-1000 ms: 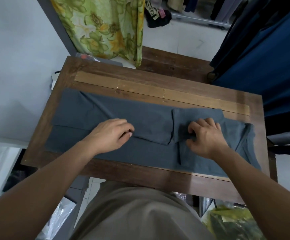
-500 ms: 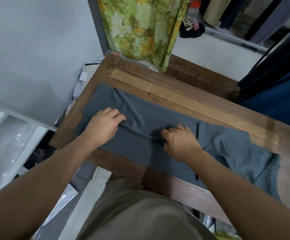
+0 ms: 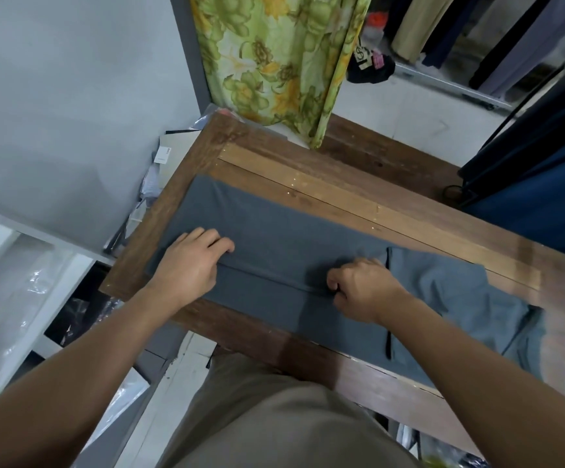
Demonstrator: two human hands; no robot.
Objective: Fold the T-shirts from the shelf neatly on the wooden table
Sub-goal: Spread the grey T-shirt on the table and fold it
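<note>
Now found the grey T-shirt (image 3: 274, 231) lying lengthwise along the wooden table (image 3: 342, 197), hem end toward the left corner, collar end rumpled near the right edge. Saw the far side panel already turned over the body, with its folded edge (image 3: 267, 276) running between the 2 hands. Noted the left hand (image 3: 190, 265) set on that edge near the hem, fingers curled down onto the cloth and thumb hidden; could not tell whether pinching or merely pressing. Noted the right hand (image 3: 365, 288) balled at mid-shirt, thumb and forefinger nipped together on the edge, just beside the tucked sleeve (image 3: 436, 275).

Compared with 1 s ago: had slid the right hand off the sleeve and leftward to the shirt's middle, and had shifted the left hand further toward the hem. Found the flap edge, slanted into a V then, drawn nearly straight. Judged this lengthwise fold close to settled and the crosswise folds not yet begun; could not tell whether the near side was already folded under. Judged the main risk a skewed edge from uneven pulling, given soft jersey. Glimpsed also a floral curtain (image 3: 281, 55) hanging past the far corner and a white shelf (image 3: 38, 231) at the left.
</note>
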